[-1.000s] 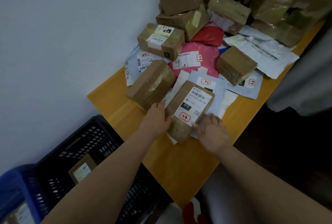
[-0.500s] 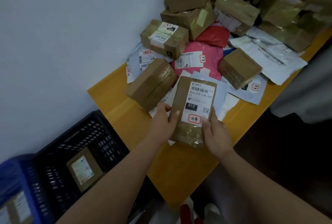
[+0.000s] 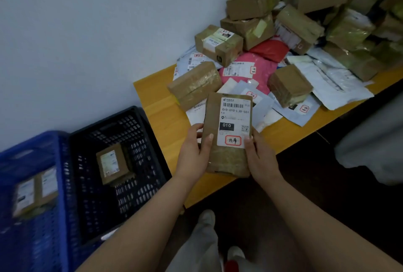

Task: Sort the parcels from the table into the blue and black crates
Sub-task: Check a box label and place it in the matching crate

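Observation:
I hold a flat brown parcel [image 3: 226, 158] with a white label reading 010 upright over the table's near edge. My left hand [image 3: 193, 154] grips its left side and my right hand [image 3: 259, 158] grips its right side. The yellow table [image 3: 157, 101] carries a heap of brown boxes, white mailers and a pink bag [image 3: 246, 68]. Left of the table on the floor, the black crate [image 3: 139, 119] holds one brown parcel [image 3: 112, 163]. The blue crate [image 3: 28, 147] beside it holds two labelled parcels [image 3: 36, 191].
A white wall runs behind the table and crates. Taped boxes [image 3: 253, 1] are stacked high at the table's far end. Grey fabric [image 3: 370, 140] hangs at the right. My legs and shoes [image 3: 207, 219] stand on dark floor below the table edge.
Both hands picked the flat parcel off the pile and raised it toward me, turning its label upright. The view swung left, bringing both crates further in.

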Motion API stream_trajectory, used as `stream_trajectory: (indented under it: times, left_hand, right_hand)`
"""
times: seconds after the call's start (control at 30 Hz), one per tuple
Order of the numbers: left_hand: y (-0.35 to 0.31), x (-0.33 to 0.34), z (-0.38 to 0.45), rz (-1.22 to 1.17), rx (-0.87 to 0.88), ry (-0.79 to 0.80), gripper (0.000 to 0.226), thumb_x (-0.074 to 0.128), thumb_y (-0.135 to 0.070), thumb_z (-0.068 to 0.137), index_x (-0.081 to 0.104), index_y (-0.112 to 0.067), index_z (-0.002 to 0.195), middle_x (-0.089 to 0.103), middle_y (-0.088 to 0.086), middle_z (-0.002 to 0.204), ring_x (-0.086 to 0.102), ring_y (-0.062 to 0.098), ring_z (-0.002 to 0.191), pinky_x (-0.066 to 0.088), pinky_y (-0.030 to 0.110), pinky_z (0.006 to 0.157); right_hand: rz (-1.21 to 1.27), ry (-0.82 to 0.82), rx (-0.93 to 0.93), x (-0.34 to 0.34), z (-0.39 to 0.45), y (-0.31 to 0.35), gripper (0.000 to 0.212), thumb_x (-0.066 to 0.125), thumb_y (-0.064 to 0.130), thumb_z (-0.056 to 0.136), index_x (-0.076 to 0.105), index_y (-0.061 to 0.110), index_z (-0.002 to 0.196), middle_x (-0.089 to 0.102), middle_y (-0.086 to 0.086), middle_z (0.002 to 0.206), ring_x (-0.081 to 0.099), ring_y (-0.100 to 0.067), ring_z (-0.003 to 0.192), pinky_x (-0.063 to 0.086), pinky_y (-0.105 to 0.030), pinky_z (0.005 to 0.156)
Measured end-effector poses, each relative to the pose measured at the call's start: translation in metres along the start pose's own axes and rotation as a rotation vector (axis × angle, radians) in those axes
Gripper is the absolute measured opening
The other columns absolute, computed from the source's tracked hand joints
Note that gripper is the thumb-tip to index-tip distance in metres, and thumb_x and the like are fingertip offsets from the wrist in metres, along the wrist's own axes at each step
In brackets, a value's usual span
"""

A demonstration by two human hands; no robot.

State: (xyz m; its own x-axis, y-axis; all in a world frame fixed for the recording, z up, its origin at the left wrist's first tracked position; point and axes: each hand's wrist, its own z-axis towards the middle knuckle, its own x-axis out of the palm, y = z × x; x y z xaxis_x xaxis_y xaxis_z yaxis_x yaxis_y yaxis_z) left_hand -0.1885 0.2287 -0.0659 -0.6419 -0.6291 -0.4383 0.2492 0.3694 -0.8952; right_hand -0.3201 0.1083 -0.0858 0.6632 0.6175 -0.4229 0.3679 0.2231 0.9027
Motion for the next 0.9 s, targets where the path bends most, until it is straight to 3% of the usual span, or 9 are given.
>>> stream_trajectory:
  times: [0.1,0.2,0.3,0.43,0.57,0.7,0.77,0.83,0.9]
  left_hand:
    - [0.002,-0.007,-0.029,0.009,-0.034,-0.076,0.034,0.047,-0.05,0.096,0.038,-0.041,0.129,0.055,-0.023,0.106,0.06,-0.014,0.083,0.054,0.018,0.059]
    - [0.006,-0.017,-0.053,0.038,-0.057,-0.15,0.041,0.047,-0.052,0.095,0.038,-0.038,0.133,0.056,-0.022,0.106,0.061,-0.011,0.083,0.057,0.025,0.065]
    - [0.013,-0.03,-0.075,0.045,-0.087,-0.207,0.039,0.047,-0.05,0.096,0.039,-0.038,0.132,0.056,-0.021,0.104,0.062,-0.006,0.085,0.056,0.024,0.068]
    - [0.025,-0.05,-0.1,0.053,-0.14,-0.28,0.038,0.048,-0.047,0.097,0.041,-0.033,0.131,0.059,-0.022,0.1,0.06,-0.006,0.089,0.05,0.018,0.07]
    - [0.04,-0.069,-0.117,0.057,-0.195,-0.332,0.037,0.048,-0.046,0.097,0.043,-0.029,0.13,0.06,-0.021,0.098,0.06,-0.002,0.093,0.051,0.024,0.076]
    - [0.062,-0.093,-0.136,0.08,-0.249,-0.384,0.036,0.047,-0.043,0.098,0.044,-0.027,0.129,0.061,-0.013,0.106,0.061,0.008,0.096,0.051,0.029,0.078]
    - [0.077,-0.113,-0.147,0.084,-0.28,-0.405,0.037,0.047,-0.042,0.098,0.043,-0.026,0.131,0.06,-0.013,0.107,0.059,0.008,0.095,0.049,0.028,0.078]
    - [0.094,-0.14,-0.159,0.089,-0.305,-0.42,0.039,0.047,-0.043,0.098,0.042,-0.025,0.133,0.058,-0.013,0.107,0.057,0.008,0.096,0.047,0.026,0.078]
    - [0.115,-0.171,-0.173,0.091,-0.326,-0.438,0.041,0.047,-0.043,0.098,0.042,-0.024,0.134,0.059,-0.01,0.111,0.057,0.008,0.096,0.047,0.026,0.077]
  right_hand:
    - [0.008,0.068,-0.033,0.002,-0.015,0.002,0.059,0.03,0.058,0.094,0.044,0.027,0.141,0.062,0.011,0.124,0.058,-0.008,0.112,0.052,-0.033,0.09]
    - [0.021,0.119,-0.037,0.01,-0.028,0.006,0.06,0.031,0.062,0.092,0.045,0.03,0.14,0.062,0.014,0.119,0.058,-0.009,0.11,0.052,-0.034,0.09]
    - [0.032,0.168,-0.065,0.023,-0.04,0.013,0.059,0.032,0.061,0.091,0.048,0.028,0.138,0.063,0.012,0.119,0.059,-0.01,0.109,0.052,-0.033,0.089]
    - [0.024,0.237,-0.101,0.045,-0.054,0.025,0.059,0.034,0.059,0.09,0.047,0.024,0.136,0.06,0.015,0.113,0.057,0.0,0.098,0.048,-0.02,0.079]
    - [-0.02,0.267,-0.118,0.071,-0.063,0.033,0.034,0.043,0.041,0.099,0.05,0.026,0.129,0.054,0.029,0.097,0.052,0.023,0.083,0.041,-0.001,0.063]
    - [-0.075,0.347,-0.096,0.104,-0.073,0.043,0.04,0.043,0.041,0.1,0.051,0.019,0.132,0.063,0.006,0.114,0.057,0.003,0.088,0.046,-0.015,0.069]
    - [-0.128,0.382,-0.095,0.129,-0.08,0.051,0.042,0.043,0.043,0.099,0.05,0.019,0.133,0.063,0.004,0.112,0.057,-0.002,0.086,0.045,-0.021,0.068]
    - [-0.166,0.41,-0.108,0.159,-0.09,0.062,0.042,0.043,0.044,0.099,0.05,0.02,0.133,0.064,0.005,0.111,0.058,-0.003,0.085,0.041,-0.018,0.063]
    - [-0.179,0.45,-0.109,0.194,-0.103,0.074,0.045,0.043,0.046,0.099,0.049,0.02,0.135,0.064,0.004,0.115,0.059,-0.009,0.093,0.046,-0.022,0.069]
